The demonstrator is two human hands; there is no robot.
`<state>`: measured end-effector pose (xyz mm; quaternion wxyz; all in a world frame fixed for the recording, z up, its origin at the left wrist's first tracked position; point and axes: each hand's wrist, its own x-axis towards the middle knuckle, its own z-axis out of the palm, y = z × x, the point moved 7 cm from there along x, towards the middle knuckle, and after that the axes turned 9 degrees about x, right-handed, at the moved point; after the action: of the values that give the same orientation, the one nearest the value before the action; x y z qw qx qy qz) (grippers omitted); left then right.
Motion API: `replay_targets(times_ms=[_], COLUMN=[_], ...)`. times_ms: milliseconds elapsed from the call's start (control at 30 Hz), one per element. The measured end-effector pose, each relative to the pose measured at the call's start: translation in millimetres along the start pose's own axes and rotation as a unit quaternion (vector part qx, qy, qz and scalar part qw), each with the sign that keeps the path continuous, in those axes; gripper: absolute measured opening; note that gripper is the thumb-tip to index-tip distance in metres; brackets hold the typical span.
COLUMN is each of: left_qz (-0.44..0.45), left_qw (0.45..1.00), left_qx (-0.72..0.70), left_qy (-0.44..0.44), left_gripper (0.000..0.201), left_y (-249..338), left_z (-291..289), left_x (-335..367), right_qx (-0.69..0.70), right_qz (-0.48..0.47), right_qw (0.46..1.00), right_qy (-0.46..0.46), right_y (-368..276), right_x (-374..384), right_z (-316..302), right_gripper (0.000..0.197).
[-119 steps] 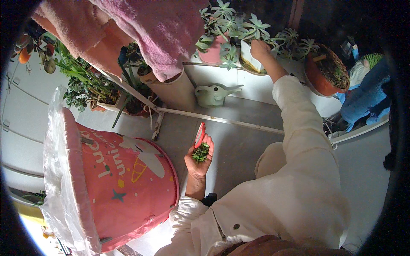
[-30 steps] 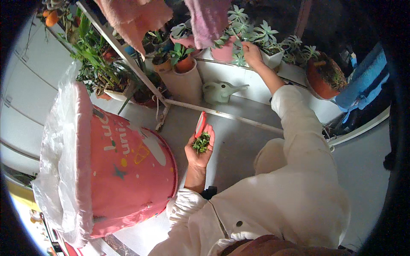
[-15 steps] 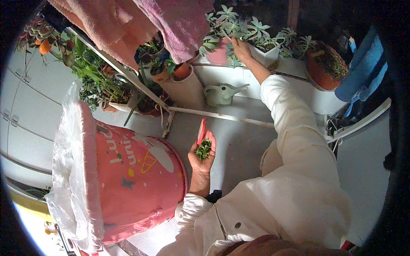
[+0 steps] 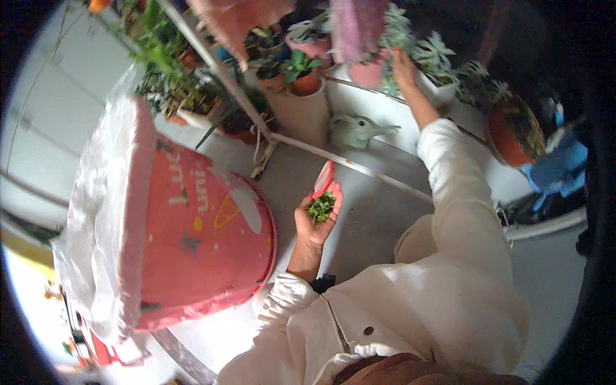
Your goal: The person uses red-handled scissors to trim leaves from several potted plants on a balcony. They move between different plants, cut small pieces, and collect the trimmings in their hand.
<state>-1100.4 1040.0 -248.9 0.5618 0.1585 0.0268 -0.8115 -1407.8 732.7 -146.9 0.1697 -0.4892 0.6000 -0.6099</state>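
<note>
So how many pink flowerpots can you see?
2: one pink pot just left of the right hand, and a second pink pot left of the hanging pink towel. More may be hidden behind it.

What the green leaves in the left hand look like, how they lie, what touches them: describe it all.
The green leaves form a small, loose heap of many little pieces, some brighter, some darker, fresh-looking. They rest on the upturned, cupped palm of the left hand, covering much of it. A slim red-and-white object sticks out of that hand just beyond the heap; whether it touches the leaves is unclear. Single leaf shapes are too small and blurred to make out.
</note>
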Motion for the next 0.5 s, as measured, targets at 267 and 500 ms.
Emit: replay_targets(times_ms=[267, 500], left_qz=[-0.021, -0.034], left_qw=[0.999, 0.998], left_qx=[-0.021, -0.023], left_qy=[-0.026, -0.05], left_gripper=[0.045, 0.046], left_y=[-1.4, 1.1], left_z=[3.2, 6.9], left_x=[-1.6, -1.9], right_qx=[0.074, 0.175], right_qz=[0.125, 0.183], right_qw=[0.988, 0.967], right_qy=[-0.051, -0.028], right_y=[12.3, 30.8], right_x=[10.5, 27.8], right_z=[-2.0, 5.5], right_gripper=[0.067, 0.054])
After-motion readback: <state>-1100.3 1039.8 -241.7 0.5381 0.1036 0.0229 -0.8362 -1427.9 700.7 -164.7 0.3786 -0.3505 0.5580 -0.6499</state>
